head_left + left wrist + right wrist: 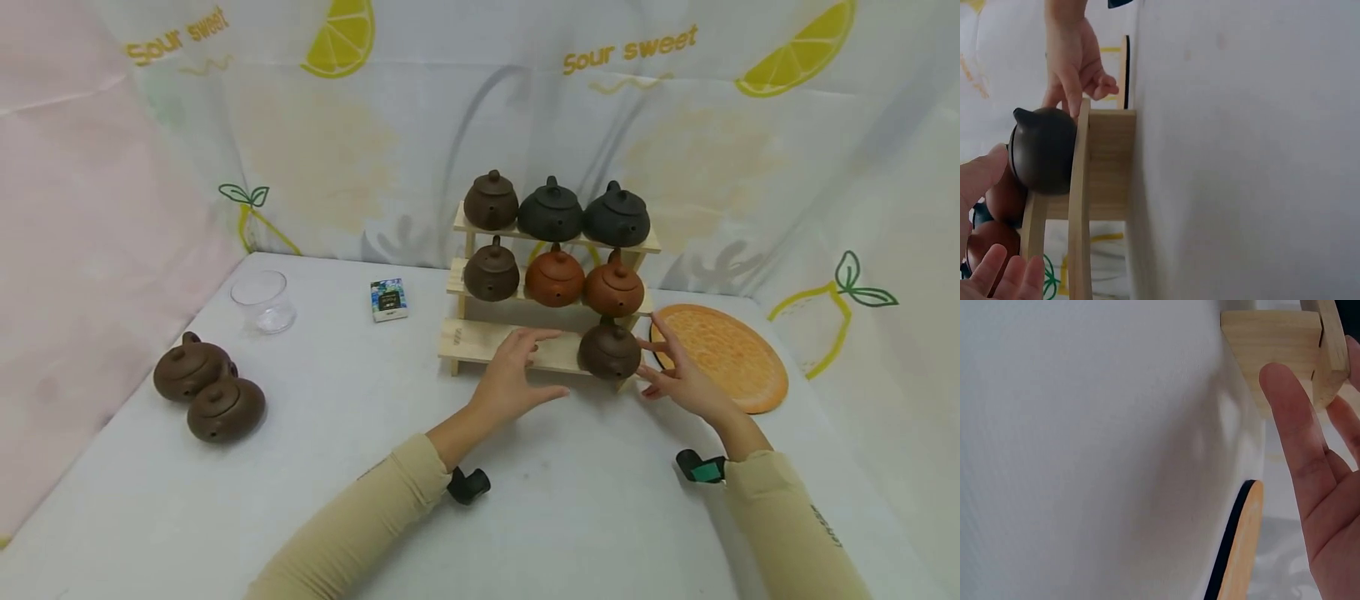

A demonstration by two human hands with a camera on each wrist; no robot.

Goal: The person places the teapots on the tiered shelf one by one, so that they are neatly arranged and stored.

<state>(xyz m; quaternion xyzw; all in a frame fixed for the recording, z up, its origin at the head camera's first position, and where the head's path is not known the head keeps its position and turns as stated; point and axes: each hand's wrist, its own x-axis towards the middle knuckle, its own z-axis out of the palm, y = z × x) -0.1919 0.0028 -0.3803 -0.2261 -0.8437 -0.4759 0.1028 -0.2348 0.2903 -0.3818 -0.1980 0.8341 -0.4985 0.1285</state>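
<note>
A dark brown teapot (610, 352) sits at the right end of the lowest tier of a wooden three-tier stand (480, 337). My right hand (686, 379) is beside that teapot, fingers spread near the stand's end; whether a fingertip touches the teapot I cannot tell. To the teapot's left my left hand (510, 379) hovers before the lowest tier, thumb and fingers apart and holding nothing. A brown teapot (491, 273) and two reddish ones (555, 277) fill the middle tier. Above them stand another brown teapot (491, 204) and two black ones (551, 215).
Two brown teapots (225, 410) stand close together at the table's left. Behind them is a clear glass cup (262, 302), and a small printed box (388, 300) lies left of the stand. At right lies a round, pizza-patterned board (723, 358). A printed curtain hangs behind the table.
</note>
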